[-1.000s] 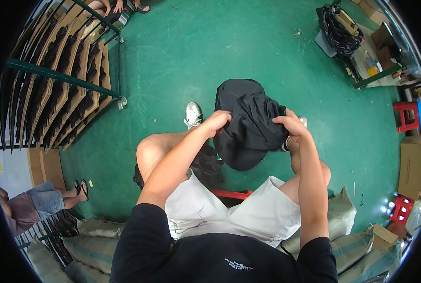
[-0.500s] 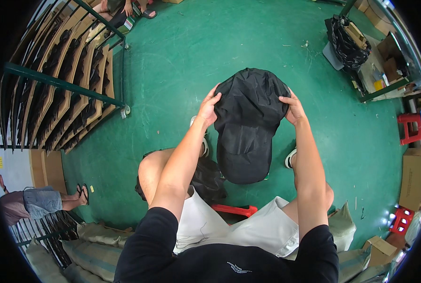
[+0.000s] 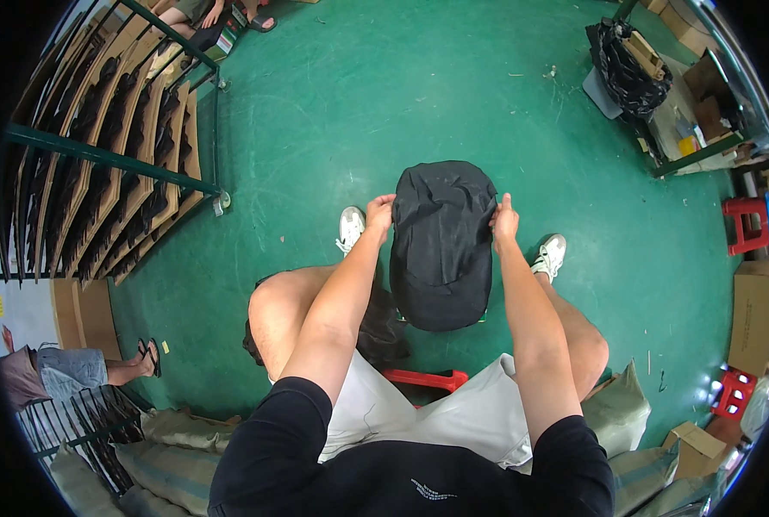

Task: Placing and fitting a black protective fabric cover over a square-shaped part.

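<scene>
A black fabric piece shaped like a bag (image 3: 443, 233) is in front of me between my knees, its rounded end toward me and loose creases at its far end. My left hand (image 3: 381, 212) pinches its left edge near the far end. On the opposite edge, the curled fingers of my right hand (image 3: 504, 221) grip the cloth, with one digit pointing up. Small green bits of something beneath show at both sides of its near end; the rest of that thing is hidden.
A dark crumpled bag (image 3: 383, 327) lies by my left knee, and a red plastic stool (image 3: 428, 379) shows between my thighs. A rack of cardboard sheets (image 3: 134, 172) stands left. A black-lined bin (image 3: 630, 73) is far right. Another person (image 3: 78, 370) is at the left edge.
Both hands have come nearer to me and closer together. The spread, rounded far end of the black fabric piece has narrowed and dropped toward me. Both my shoes now show more.
</scene>
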A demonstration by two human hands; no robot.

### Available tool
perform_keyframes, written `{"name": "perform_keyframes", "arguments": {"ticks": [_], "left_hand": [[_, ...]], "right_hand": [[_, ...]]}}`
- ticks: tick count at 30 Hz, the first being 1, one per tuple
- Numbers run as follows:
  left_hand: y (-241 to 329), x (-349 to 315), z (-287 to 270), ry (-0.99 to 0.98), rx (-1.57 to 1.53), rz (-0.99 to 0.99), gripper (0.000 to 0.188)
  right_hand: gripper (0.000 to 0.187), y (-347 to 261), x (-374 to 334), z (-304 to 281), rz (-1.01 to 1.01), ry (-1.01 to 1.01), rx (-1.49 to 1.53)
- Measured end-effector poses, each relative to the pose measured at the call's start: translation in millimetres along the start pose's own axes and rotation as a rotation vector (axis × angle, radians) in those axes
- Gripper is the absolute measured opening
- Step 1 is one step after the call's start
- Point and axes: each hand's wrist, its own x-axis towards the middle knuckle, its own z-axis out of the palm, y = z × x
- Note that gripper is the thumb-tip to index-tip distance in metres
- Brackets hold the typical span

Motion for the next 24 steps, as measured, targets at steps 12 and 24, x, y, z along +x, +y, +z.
{"name": "perform_keyframes", "arguments": {"ticks": [12,24], "left_hand": [[11,-36,4,0.110,-0.096,0.051,0.025],[-50,-95,1,0.218,-0.021,0.017,0.058]], "right_hand": [[0.039,10,-53,-9,-0.158,0.213,-0.178],[0.026,55,-144,-34,-0.083,0.357,-0.548]]}}
